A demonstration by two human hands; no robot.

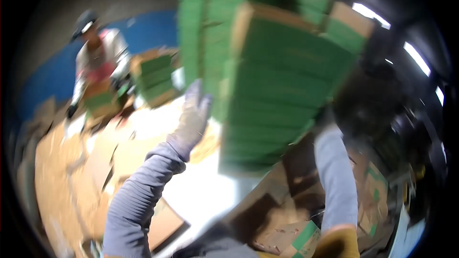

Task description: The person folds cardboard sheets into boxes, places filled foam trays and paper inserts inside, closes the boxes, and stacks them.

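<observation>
A tall stack of green and brown cardboard boxes (pixel 277 86) stands right in front of me, blurred and tilted in the view. My left hand (pixel 190 122), in a pale glove, is raised beside the stack's left side. Its fingers are stretched out and hold nothing; whether they touch the boxes I cannot tell. On the stack's lower right side is my right hand (pixel 327 120), dark and smeared by motion. Its fingers are hidden, so its grip does not show. Grey sleeves cover both forearms.
A co-worker (pixel 98 57) in a cap and gloves handles a green and brown box (pixel 101 99) at the left. Another small box stack (pixel 154 77) stands beside them. Flattened cardboard (pixel 62 162) covers the left surface. More cartons (pixel 291 239) lie at lower right.
</observation>
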